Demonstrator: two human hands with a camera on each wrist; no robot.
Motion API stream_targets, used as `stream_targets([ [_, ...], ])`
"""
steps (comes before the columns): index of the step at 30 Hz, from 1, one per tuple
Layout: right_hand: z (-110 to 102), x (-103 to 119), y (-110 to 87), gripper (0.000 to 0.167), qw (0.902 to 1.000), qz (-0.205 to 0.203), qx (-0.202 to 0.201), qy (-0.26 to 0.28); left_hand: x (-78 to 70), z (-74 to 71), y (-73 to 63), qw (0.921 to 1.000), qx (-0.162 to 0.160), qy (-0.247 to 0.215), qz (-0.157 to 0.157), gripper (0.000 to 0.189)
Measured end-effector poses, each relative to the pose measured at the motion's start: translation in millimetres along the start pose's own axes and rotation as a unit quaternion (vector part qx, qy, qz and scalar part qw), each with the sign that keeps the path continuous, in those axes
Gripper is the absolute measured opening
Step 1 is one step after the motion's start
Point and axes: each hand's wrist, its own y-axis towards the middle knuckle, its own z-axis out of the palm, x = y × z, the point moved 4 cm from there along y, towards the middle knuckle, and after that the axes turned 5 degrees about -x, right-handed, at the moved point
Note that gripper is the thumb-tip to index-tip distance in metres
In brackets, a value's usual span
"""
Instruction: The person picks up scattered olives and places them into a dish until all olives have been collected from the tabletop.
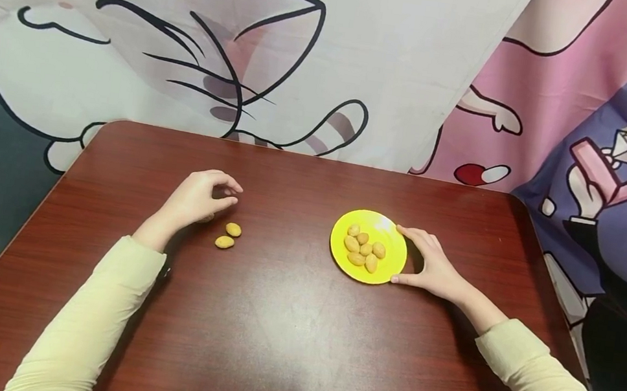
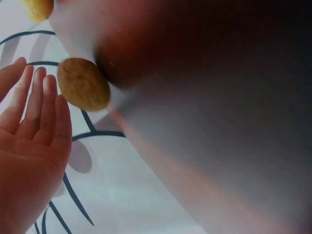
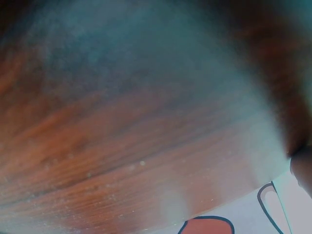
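Observation:
My left hand [image 1: 198, 198] hovers at the left of the table, fingers loosely bent and thumb apart from them, with nothing pinched at the tips. Beside it lie two small yellow oval fruits [image 1: 225, 242]. A third fruit [image 1: 208, 217] is partly hidden under the hand. In the left wrist view, a wrinkled brownish-yellow fruit [image 2: 83, 84] appears beside the fingers. My right hand [image 1: 428, 262] holds the right rim of a round yellow plate [image 1: 394, 231], index finger above and thumb below. Several similar fruits [image 1: 366, 249] sit on the plate.
The dark red-brown wooden table [image 1: 283, 348] ends at a far edge against a hanging cloth [image 1: 411, 70] printed with a cartoon cat. Pink and purple printed cloth [image 1: 574, 77] hangs at the right. The right wrist view is mostly blurred tabletop.

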Motion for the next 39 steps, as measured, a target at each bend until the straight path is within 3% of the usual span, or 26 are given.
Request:
stream_targets([
  [16,-0.2,1.7,0.8,0.107,1.0000,0.005,0.003,0.001,21.0,-17.7,-25.1,0.9996,-0.006,0.027,-0.005,0.016],
  [39,-0.8,3.7,0.1,0.107,1.0000,-0.003,-0.001,0.000,35.3,-23.1,-42.7,0.9977,0.038,0.054,-0.014,0.016],
])
